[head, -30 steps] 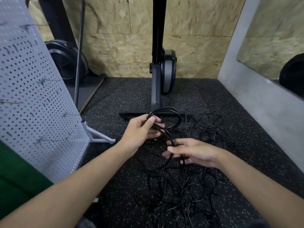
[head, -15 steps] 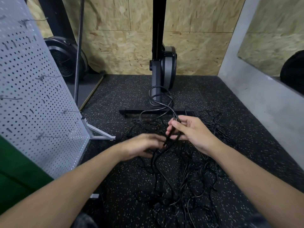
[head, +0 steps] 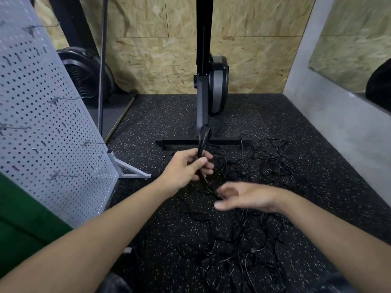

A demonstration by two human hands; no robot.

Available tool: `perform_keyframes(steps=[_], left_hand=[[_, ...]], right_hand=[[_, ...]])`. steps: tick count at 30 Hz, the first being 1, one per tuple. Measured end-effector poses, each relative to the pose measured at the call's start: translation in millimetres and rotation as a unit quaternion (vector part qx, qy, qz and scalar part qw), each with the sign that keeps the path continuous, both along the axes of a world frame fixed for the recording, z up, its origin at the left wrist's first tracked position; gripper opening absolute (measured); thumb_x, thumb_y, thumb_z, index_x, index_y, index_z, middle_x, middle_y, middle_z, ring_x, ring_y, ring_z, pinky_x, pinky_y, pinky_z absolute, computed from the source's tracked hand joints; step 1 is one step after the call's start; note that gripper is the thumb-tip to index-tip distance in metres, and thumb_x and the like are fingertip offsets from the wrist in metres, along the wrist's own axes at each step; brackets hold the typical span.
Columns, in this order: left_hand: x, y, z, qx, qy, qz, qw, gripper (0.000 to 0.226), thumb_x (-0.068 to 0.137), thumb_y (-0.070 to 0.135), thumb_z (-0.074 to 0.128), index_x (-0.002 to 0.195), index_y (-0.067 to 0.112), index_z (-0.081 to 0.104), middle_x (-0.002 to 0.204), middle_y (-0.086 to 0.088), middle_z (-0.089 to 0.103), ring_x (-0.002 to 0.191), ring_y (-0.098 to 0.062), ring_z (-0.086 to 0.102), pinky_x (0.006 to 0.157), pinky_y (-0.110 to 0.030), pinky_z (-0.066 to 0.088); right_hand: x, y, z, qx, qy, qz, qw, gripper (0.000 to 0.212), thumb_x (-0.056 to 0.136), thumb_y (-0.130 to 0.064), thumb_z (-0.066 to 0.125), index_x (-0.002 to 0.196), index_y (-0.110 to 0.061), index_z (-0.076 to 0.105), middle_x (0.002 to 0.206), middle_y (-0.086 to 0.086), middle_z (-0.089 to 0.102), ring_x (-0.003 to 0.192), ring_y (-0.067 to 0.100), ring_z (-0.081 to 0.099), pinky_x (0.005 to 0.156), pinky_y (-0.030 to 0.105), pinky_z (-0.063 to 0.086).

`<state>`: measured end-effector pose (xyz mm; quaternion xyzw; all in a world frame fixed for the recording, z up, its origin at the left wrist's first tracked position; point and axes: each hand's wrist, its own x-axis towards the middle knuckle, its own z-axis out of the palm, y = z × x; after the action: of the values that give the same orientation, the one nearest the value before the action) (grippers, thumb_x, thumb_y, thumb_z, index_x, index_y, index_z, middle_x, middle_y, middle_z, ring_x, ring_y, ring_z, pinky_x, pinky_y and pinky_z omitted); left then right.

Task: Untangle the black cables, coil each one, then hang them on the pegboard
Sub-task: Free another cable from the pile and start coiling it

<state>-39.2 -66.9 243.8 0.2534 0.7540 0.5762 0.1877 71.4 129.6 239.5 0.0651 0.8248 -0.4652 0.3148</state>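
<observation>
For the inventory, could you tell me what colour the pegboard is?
The pegboard is white with dark holes; head view.

Black speckled rubber floor (head: 264, 115); OSB wall (head: 254, 64); grey side wall (head: 330, 115)

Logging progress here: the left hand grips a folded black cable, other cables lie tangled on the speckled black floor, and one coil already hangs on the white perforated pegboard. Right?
No coil hangs on the white perforated pegboard; in the head view its visible hooks are bare. The left hand does grip the folded black cable, and other cables lie tangled on the speckled black floor.
</observation>
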Motion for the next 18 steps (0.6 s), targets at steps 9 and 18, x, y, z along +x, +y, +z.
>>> perform_keyframes(steps=[9,18], left_hand=[[-7.0,6.5,0.2,0.09,-0.079,0.119,0.986,0.022,0.11,0.017,0.051,0.126,0.019,0.066,0.107,-0.01,0.079,0.098,-0.024,0.078,0.088,-0.044,0.056],[-3.8,4.0,-8.9,-0.052,-0.218,-0.076,0.972,0.049,0.101,0.034,0.061,0.148,0.022,0.052,0.145,0.0,0.061,0.13,-0.017,0.06,0.11,-0.043,0.049]], right_hand=[[-5.5,6.6,-15.1,0.014,0.065,-0.024,0.998,0.017,0.11,-0.021,0.051,0.113,-0.013,0.066,0.104,0.003,0.07,0.093,0.014,0.067,0.077,0.024,0.051],[-17.2,-7.7,6.0,-0.151,0.246,-0.238,0.927,0.024,0.112,-0.016,0.043,0.101,-0.006,0.062,0.073,-0.004,0.041,0.056,0.005,0.035,0.049,0.02,0.03]])
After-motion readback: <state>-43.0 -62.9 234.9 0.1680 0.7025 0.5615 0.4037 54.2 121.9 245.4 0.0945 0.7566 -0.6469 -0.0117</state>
